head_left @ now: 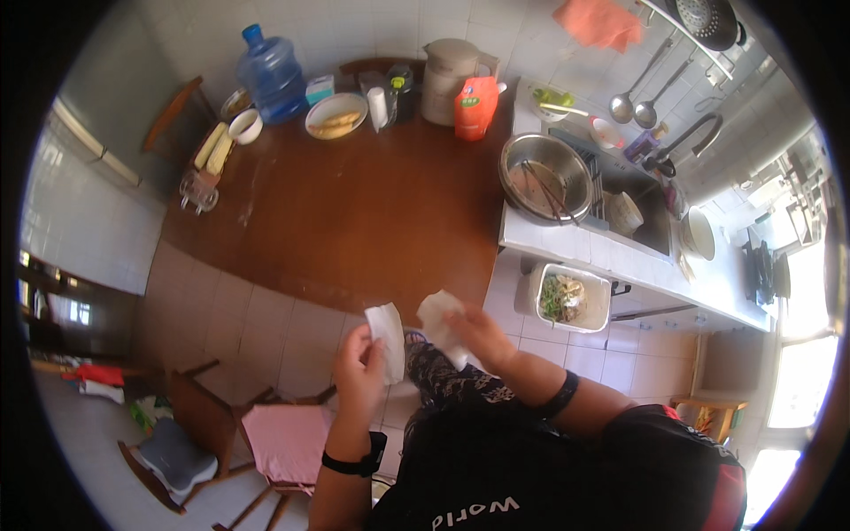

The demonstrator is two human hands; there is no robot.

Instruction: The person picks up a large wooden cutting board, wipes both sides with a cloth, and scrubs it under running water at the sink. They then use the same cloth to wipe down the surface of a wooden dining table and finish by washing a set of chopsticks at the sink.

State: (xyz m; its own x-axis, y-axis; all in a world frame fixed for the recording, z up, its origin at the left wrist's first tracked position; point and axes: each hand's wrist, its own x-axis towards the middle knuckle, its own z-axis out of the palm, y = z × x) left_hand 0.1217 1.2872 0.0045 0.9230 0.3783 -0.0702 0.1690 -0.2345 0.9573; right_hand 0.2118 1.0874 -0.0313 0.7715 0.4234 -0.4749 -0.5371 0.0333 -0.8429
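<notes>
Between thumb and fingers, my left hand (pixel 359 362) holds a white piece of paper towel (pixel 390 342), creased lengthwise. A second piece of white paper towel (pixel 438 318) is pinched in my right hand (pixel 483 337), its lower end hanging down. The two pieces are apart, with a gap between them. Both hands are in the air just off the near edge of the brown wooden table (pixel 358 219), above the tiled floor and my patterned trousers (pixel 431 372).
A blue water bottle (pixel 271 76), a plate (pixel 337 116), a jug (pixel 453 79) and an orange pouch (pixel 475 109) line the table's far side. To the right are a steel basin (pixel 514 166), a sink (pixel 654 199) and a waste bin (pixel 601 318). Chairs (pixel 285 441) stand lower left.
</notes>
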